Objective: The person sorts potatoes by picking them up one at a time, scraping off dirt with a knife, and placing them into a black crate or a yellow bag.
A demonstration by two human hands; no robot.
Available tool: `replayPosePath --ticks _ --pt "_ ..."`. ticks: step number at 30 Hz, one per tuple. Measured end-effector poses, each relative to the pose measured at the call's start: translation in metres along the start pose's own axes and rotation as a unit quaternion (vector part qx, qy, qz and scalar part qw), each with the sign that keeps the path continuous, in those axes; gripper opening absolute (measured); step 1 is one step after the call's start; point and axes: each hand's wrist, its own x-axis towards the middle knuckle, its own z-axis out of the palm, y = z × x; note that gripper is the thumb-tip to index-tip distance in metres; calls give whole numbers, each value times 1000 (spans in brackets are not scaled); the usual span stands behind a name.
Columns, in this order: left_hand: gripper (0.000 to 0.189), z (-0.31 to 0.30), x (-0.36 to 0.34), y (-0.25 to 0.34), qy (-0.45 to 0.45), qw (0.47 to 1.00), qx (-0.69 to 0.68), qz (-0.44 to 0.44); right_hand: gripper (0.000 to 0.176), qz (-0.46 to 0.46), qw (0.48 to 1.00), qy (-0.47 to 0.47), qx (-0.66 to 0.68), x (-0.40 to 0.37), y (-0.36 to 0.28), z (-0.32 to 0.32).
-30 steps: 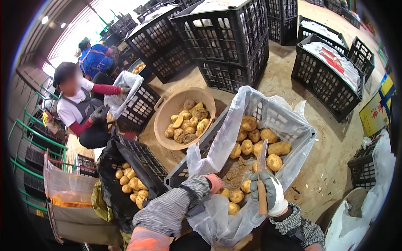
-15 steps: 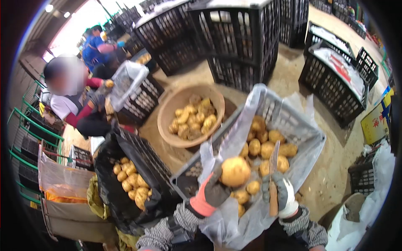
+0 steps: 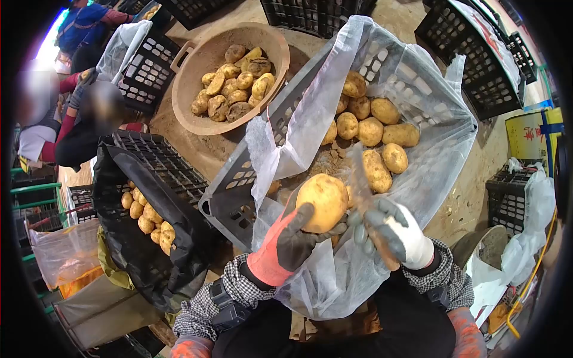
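Note:
My left hand [image 3: 285, 247], in a grey and coral glove, is closed around a large potato [image 3: 323, 201], with the thumb on its near side. In my right hand [image 3: 401, 231], in a grey and white glove, is a knife [image 3: 360, 182] with a wooden handle. Its blurred blade points up and away, just right of the potato. Both hands are over the near end of a grey plastic crate [image 3: 231, 194] lined with a translucent sheet [image 3: 439, 122]. Several loose potatoes [image 3: 370, 131] and some soil lie in the crate.
A brown basin [image 3: 182, 98] of cut and blemished potatoes stands beyond the crate. To the left, a black-lined crate [image 3: 119, 230] holds more potatoes. Co-workers [image 3: 51, 134] sit at the upper left by another lined crate [image 3: 146, 71]. Black crates [image 3: 471, 56] stand at the upper right.
My view has tilted down, so the crates and basin appear higher. The knife has come closer to the large potato and now leans left. Both hands keep their hold.

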Motion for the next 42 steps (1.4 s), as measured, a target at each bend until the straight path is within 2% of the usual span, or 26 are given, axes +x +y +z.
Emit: replayPosePath --ticks 1,5,7,8,10,13,15,17,18,20,21,22,23,25,27,29,30,31,32,33,34,35,36,39,41,42 --pt "48 5 2 1 13 988 -150 -34 32 -40 998 -7 53 3 1 -2" --pt "48 9 9 2 -12 986 -168 -18 28 -43 995 88 4 -3 -14 12" --pt "49 9 8 3 -22 993 39 -105 26 -37 996 77 -29 -4 -13 11" --pt "49 9 7 2 -24 993 38 -106 27 -53 996 68 -7 -4 -10 6" --pt "50 10 6 -2 -25 993 112 -2 27 -72 994 79 28 -5 -10 7" --pt "60 19 1 6 -30 995 99 -15 29 -64 997 32 -30 -4 -12 9" --pt "64 7 5 -2 -39 994 98 -29 30 -30 997 67 -34 -7 -13 13" --pt "85 -9 7 -17 -49 914 380 132 30 -1 999 -13 -33 -6 -7 1" --pt "85 -5 7 -12 -46 913 383 131 30 5 989 9 -147 -7 -9 6" --pt "95 9 5 0 2 980 199 13 30 22 981 -8 -194 -5 -12 12" --pt "95 3 5 -3 4 980 199 11 31 37 969 -21 -243 -4 -15 14" --pt "94 -7 6 -10 0 929 362 77 32 50 953 -22 -300 -3 -18 14" --pt "94 -16 8 -18 -4 847 513 140 32 52 953 -21 -299 -3 -16 12" --pt "90 -25 7 -32 -9 877 458 144 36 -49 902 -35 -428 -1 -8 8" --pt "86 -23 3 -30 -13 903 403 146 39 -60 858 -61 -506 -1 3 9" --pt "65 -7 1 -7 -43 774 604 186 42 -72 829 -52 -552 -3 -7 14" --pt "65 -7 2 -9 -44 772 606 189 43 -42 874 -75 -478 -3 -14 15" --pt "65 -6 2 -14 -22 877 455 153 43 -10 912 -96 -399 -3 -18 14" --pt "67 -6 3 -16 0 951 288 112 43 -53 967 -73 -237 -4 4 -1" --pt "67 -5 5 -15 -2 951 289 114 42 -15 994 0 -113 -5 2 3" --pt "59 -4 6 -13 -31 997 54 42 41 -14 997 9 -69 -5 -5 7" --pt "52 -3 6 -13 -57 980 -185 -33 41 -12 999 19 -25 -5 -9 8" --pt "53 -2 4 -11 -52 994 -91 -40 41 -12 999 22 -23 -5 -6 6" --pt "57 11 1 -6 -21 996 -78 -24 45 -75 997 -5 -18 -6 2 1" --pt "58 6 2 -7 -16 989 -143 -43 50 11 1000 26 -4 -7 -13 2" --pt "58 8 4 -5 -18 981 -186 -50 51 -72 996 -52 -14 -7 -6 0"
